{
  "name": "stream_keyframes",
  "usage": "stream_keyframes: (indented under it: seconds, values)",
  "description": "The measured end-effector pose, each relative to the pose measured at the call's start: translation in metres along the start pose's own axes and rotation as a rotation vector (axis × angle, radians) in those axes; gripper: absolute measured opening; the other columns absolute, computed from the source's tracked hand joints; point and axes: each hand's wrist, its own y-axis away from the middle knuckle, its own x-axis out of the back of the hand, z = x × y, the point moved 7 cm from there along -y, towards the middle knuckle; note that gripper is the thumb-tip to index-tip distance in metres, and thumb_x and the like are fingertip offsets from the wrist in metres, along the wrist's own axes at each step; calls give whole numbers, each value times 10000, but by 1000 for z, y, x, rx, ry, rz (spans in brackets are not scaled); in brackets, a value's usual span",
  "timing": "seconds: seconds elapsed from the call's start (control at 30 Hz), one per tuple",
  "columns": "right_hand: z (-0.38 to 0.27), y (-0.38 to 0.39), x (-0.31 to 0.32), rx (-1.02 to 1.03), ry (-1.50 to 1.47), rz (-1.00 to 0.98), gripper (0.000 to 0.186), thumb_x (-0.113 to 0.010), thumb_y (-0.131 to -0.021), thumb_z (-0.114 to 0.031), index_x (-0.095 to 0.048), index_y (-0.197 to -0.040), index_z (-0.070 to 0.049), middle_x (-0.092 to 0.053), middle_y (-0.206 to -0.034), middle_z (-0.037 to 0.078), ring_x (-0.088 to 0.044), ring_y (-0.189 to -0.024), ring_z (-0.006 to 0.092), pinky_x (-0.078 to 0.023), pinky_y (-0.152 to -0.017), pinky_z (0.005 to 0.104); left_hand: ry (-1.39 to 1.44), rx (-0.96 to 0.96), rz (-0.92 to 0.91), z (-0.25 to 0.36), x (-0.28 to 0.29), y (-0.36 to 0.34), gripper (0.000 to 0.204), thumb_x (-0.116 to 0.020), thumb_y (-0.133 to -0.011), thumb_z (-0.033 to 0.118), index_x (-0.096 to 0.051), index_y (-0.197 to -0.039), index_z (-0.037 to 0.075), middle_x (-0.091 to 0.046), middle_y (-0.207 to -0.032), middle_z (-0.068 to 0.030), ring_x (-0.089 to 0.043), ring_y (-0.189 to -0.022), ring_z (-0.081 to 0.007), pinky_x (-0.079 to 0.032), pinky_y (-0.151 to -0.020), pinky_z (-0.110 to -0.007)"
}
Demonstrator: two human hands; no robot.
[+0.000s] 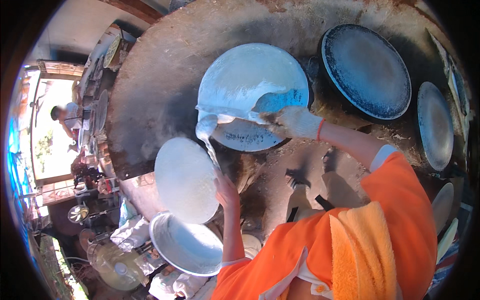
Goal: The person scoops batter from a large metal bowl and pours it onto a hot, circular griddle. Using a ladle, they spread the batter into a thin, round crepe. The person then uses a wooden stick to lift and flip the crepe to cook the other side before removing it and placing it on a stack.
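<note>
My left hand (227, 192) is closed around the handle of a ladle (206, 126), its bowl coated in white batter and held at the near left rim of a round griddle (250, 67). White batter covers most of the griddle's far part, while a darker speckled patch shows on its near side. My right hand (295, 123), in a pale work glove, grips a white-coated spreader (227, 112) lying low across the griddle. Whether the spreader touches the surface I cannot tell. Left of the ladle sits a round whitish pan (184, 180), partly over a metal basin (170, 237) with whitish contents.
Two more round pans, a dark-rimmed griddle (367, 72) and a smaller pan (436, 125), sit along the sooty stove top (155, 75) to the right. At lower left stands a fan (117, 267). A person (70, 117) is by the bright doorway.
</note>
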Motion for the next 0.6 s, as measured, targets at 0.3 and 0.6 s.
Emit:
stream_keyframes:
  seconds: [0.3, 0.6]
  values:
    - [43, 22, -21, -40, -902, -108, 392, -422, -897, -355, -484, -1236, -168, -612, -862, 173, -603, -756, 330, -484, -647, 428, 141, 126, -36, 66, 23, 91, 498, -476, -882, 167, -330, -1354, 108, -574, -872, -191, -576, -697, -374, -465, -559, -430]
    - [38, 108, -1, -140, -400, 129, 333, -529, -851, -342, -594, -1009, -56, -599, -792, 95, -578, -645, 200, -467, -561, 335, 307, -9, 21, 86, 16, 130, 478, -510, -854, 89, -378, -1312, 52, -517, -748, -156, -556, -613, -343, -456, -501, -401]
